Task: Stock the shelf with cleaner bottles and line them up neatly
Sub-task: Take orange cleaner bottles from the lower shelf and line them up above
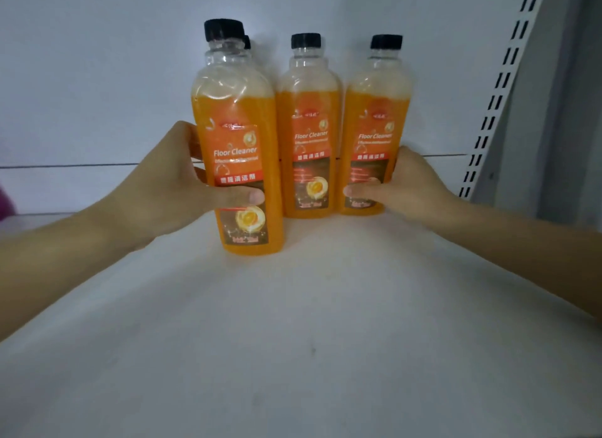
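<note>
Broad white shelf board (pixel 309 340), filling the lower half of the view, closed at 12 o'clock by a plain white back panel (pixel 97 79) and at 2 o'clock by a slanting white slotted upright (pixel 498 88). Nearest and largest, at 11 o'clock from the middle of the board: clear plastic floor-cleaner bottle of orange liquid with black screw cap and orange label (pixel 242 163), upright on the board, grasped at mid-height by the left hand (pixel 169 186), thumb (pixel 241 196) laid across the label front, fingers round the far side. Just behind it, a second black cap (pixel 247 41) peeping out, its bottle otherwise hidden. At 12 o'clock, set further back near the panel, a matching middle bottle (pixel 309 134), upright, untouched. Just beside that, at 1 o'clock, a matching right-hand bottle (pixel 374 131), upright, gripped low by the right hand (pixel 413 186), thumb tip (pixel 353 191) pressed on the lower label. At 9 o'clock on the frame edge, a small blurred magenta patch (pixel 5 203), unidentifiable.
</note>
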A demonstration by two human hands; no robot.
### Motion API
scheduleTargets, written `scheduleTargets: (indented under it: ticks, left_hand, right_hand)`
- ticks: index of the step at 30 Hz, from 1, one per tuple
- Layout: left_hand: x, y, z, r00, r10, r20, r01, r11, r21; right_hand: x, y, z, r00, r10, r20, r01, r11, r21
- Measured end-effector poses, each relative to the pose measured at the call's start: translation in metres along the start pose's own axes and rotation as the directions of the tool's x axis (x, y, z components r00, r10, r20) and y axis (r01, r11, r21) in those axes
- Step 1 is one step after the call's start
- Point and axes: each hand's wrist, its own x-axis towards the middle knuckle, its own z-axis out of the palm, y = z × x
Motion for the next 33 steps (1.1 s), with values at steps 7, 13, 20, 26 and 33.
scheduleTargets:
  ticks: [7,13,20,26,33]
  left_hand:
    - [0.003,-0.021,-0.007,0.990,0.102,0.100,-0.094,0.993,-0.078]
    - [0.005,-0.025,-0.003,0.989,0.142,0.040,-0.139,0.988,-0.072]
    - [0.009,-0.028,0.001,0.980,0.199,-0.026,-0.198,0.979,0.042]
    - [0.002,-0.034,0.003,0.978,0.205,0.024,-0.203,0.978,-0.052]
    - [-0.001,-0.033,0.004,0.968,0.244,0.057,-0.241,0.969,-0.052]
  right_hand:
    - [-0.017,0.004,0.011,0.991,-0.096,-0.098,0.096,0.995,-0.011]
    - [-0.021,0.004,0.012,0.976,-0.180,-0.120,0.165,0.979,-0.120]
    - [-0.020,0.006,0.013,0.983,-0.153,-0.103,0.137,0.980,-0.145]
    - [-0.021,0.004,0.012,0.988,-0.128,-0.090,0.119,0.988,-0.103]
    - [-0.024,0.001,0.010,0.969,-0.187,-0.161,0.155,0.969,-0.190]
